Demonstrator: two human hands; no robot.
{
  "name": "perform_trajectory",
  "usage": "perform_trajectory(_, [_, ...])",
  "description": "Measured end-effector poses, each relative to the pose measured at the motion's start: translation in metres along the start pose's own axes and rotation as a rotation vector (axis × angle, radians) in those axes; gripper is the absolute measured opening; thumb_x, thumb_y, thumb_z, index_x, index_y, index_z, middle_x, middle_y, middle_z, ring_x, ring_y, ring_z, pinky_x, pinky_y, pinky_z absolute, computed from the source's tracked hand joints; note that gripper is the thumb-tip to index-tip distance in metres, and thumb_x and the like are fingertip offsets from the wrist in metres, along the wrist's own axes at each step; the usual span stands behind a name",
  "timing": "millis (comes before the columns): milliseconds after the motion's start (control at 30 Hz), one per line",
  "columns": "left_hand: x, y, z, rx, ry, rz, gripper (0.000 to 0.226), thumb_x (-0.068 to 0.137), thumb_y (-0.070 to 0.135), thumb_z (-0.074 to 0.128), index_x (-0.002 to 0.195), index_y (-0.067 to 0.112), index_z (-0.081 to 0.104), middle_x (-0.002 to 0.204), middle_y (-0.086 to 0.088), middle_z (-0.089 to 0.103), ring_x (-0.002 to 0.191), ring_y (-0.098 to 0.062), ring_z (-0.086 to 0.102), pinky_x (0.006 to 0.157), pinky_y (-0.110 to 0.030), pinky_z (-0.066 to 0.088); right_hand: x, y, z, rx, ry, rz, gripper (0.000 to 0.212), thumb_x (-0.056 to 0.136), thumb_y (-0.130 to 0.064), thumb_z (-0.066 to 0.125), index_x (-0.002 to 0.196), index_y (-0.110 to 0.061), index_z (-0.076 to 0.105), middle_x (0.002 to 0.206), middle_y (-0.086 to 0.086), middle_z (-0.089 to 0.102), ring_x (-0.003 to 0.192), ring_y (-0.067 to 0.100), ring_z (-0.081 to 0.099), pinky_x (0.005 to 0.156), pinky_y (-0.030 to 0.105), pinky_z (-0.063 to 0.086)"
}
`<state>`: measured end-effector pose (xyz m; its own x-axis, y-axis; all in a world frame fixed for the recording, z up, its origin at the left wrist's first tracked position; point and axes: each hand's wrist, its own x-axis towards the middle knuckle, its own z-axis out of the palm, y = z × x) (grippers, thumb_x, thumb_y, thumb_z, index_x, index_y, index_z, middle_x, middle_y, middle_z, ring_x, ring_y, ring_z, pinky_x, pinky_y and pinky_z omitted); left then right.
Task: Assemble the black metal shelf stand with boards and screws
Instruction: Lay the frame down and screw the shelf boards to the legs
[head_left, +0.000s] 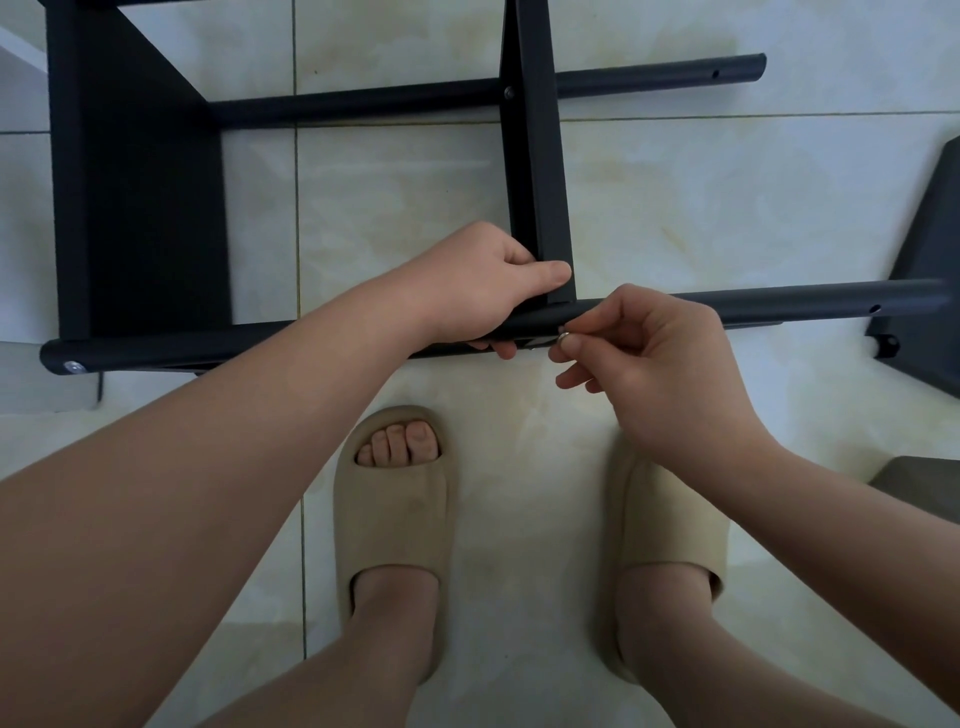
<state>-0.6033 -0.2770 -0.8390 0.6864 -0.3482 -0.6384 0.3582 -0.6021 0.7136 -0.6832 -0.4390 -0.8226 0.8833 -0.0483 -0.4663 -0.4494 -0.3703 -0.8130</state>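
Beige slippers (395, 519) stood on the tiled floor (395, 208) nearest the viewer, toes just short of the near tube (779, 304) of the shelf stand, which lay flat on the floor. At the tube's left end a wide left board (150, 208) was already joined, with a silver fitted screw (75, 367) showing in the tip. Further right, the left hand (483, 286) had its grip clamped on the near tube. Its fingers curled under the tube and its thumb pressed the foot of the middle board (540, 171), apparently to keep board and tube lined up so their holes matched. Just beside it, the right hand (644, 358) held its grip pinched together on a small silver screw (563, 339), set against the tube's near face at that joint, probably to start the thread by hand. The middle board's other end looked already fastened to the far tube (623, 83). Toward the right end an empty hole (875, 309) remained in the near tube. A loose board (930, 260) lay on the floor just beyond the tube's right end, likely meant for that hole.
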Motion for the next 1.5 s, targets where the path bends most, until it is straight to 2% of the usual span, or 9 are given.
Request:
perform_trajectory(233, [0.000,-0.001,0.000,-0.039,0.009,0.019,0.039,0.099,0.041,0.059,0.082,0.006,0.067,0.061,-0.004,0.070,0.055,-0.020,0.070,0.050,-0.025,0.050,-0.005,0.001,0.006,0.037,0.028,-0.010,0.021,0.093,-0.001,0.064,0.079,-0.017,0.061,0.075,-0.005,0.075,0.063,0.013,0.073,0.059,0.022,0.052])
perform_trajectory(333, [0.001,-0.001,0.001,-0.054,0.012,0.019,0.038,0.098,0.040,0.060,0.087,0.005,0.068,0.067,-0.008,0.073,0.060,-0.024,0.073,0.052,-0.026,0.051,-0.005,0.000,0.006,0.025,0.032,-0.015,0.022,0.094,-0.002,0.063,0.079,-0.018,0.060,0.075,-0.006,0.074,0.064,0.013,0.072,0.060,0.024,0.052])
perform_trajectory(500, [0.001,-0.001,0.001,-0.058,0.014,0.018,0.039,0.099,0.039,0.060,0.091,0.002,0.067,0.081,-0.017,0.074,0.061,-0.025,0.073,0.057,-0.031,0.053,-0.002,-0.002,0.002,-0.232,0.027,-0.181,0.025,0.091,-0.002,0.064,0.078,-0.022,0.058,0.077,-0.017,0.070,0.066,0.012,0.069,0.069,0.034,0.054])
perform_trajectory(733, [0.001,-0.001,0.001,-0.068,0.004,0.006,0.037,0.099,0.039,0.060,0.090,0.003,0.066,0.072,-0.011,0.073,0.059,-0.023,0.072,0.051,-0.026,0.052,-0.002,0.000,0.002,-0.282,0.044,-0.230,0.022,0.091,-0.001,0.062,0.079,-0.019,0.059,0.070,-0.013,0.069,0.066,0.013,0.067,0.067,0.036,0.053])
perform_trajectory(867, [0.001,0.000,0.000,-0.061,0.002,0.005,0.035,0.099,0.039,0.059,0.085,0.008,0.065,0.058,-0.002,0.069,0.053,-0.017,0.069,0.047,-0.021,0.049,-0.001,0.001,0.003,-0.039,0.020,-0.035,0.021,0.093,-0.004,0.064,0.078,-0.017,0.060,0.072,-0.007,0.073,0.064,0.012,0.071,0.061,0.033,0.057])
perform_trajectory(1000, [0.000,0.001,0.000,-0.068,-0.001,0.008,0.034,0.099,0.039,0.060,0.084,0.009,0.066,0.066,-0.007,0.072,0.057,-0.020,0.071,0.049,-0.024,0.050,-0.004,0.003,0.009,0.093,0.036,0.012,0.021,0.094,-0.001,0.062,0.079,-0.014,0.057,0.073,-0.003,0.074,0.064,0.014,0.070,0.054,0.025,0.054])
perform_trajectory(1100, [0.001,0.000,0.000,-0.054,-0.002,0.003,0.036,0.099,0.041,0.059,0.084,0.010,0.066,0.062,-0.004,0.071,0.055,-0.019,0.070,0.048,-0.022,0.050,-0.003,0.004,0.004,-0.197,0.032,-0.225,0.016,0.093,-0.001,0.061,0.083,-0.013,0.059,0.070,-0.005,0.070,0.067,0.019,0.068,0.063,0.037,0.055])
perform_trajectory(1267, [0.001,0.000,-0.001,-0.027,-0.031,-0.006,0.038,0.100,0.045,0.055,0.081,0.015,0.068,0.053,0.003,0.067,0.044,-0.010,0.063,0.044,-0.016,0.045,0.005,0.003,-0.006,-0.536,0.033,-0.583,0.006,0.085,0.000,0.065,0.081,-0.003,0.062,0.068,0.005,0.060,0.061,0.029,0.056,0.056,0.045,0.050])
perform_trajectory(1500, [0.001,-0.001,-0.002,-0.024,-0.041,-0.001,0.039,0.100,0.046,0.054,0.080,0.016,0.070,0.060,0.002,0.071,0.052,-0.012,0.067,0.048,-0.020,0.051,0.006,0.005,-0.008,-0.583,0.008,-0.612,0.014,0.088,-0.005,0.072,0.081,-0.002,0.060,0.068,0.007,0.060,0.058,0.032,0.053,0.054,0.045,0.050])
